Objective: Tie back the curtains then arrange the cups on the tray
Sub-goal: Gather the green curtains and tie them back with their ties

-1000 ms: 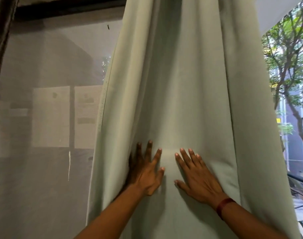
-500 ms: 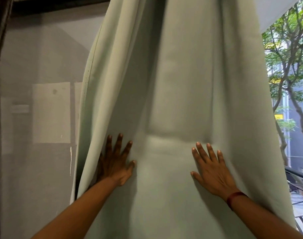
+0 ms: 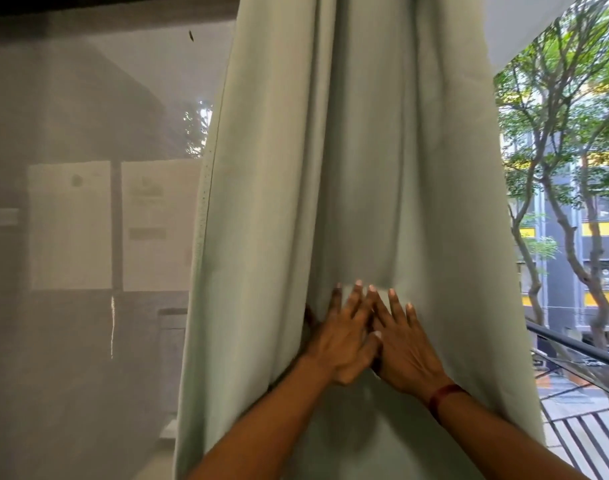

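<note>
- Half a second ago the hands lay well apart on the cloth. Now the left hand [image 3: 341, 344] and right hand [image 3: 403, 348] meet, thumbs and forefingers touching, just toward 5 o'clock of the view's middle.
- The curtain [image 3: 365, 150] is gathered narrower than before, with deeper folds rising toward 12 o'clock.
- More of the sheer net [image 3: 88, 341] shows at 9 o'clock than before.
- Both hands lie flat, fingers straight and spread, pressing on the curtain and gripping nothing.
- Count: two hands, one green curtain, one sheer net, two pale sheets [image 3: 71, 226] [image 3: 157, 226] dim behind the net, and one red wristband [image 3: 441, 398] on the right wrist.
- The curtain hangs down the middle of the view, from 12 to 6 o'clock.
- Its hemmed left edge slants down toward 7 o'clock, overlapping the net.
- Its right edge falls toward 4 o'clock.
- Beyond that edge, at 3 o'clock, lies open air with trees [image 3: 555, 116].
- A dark railing [image 3: 580, 348] runs at 4 o'clock.
</note>
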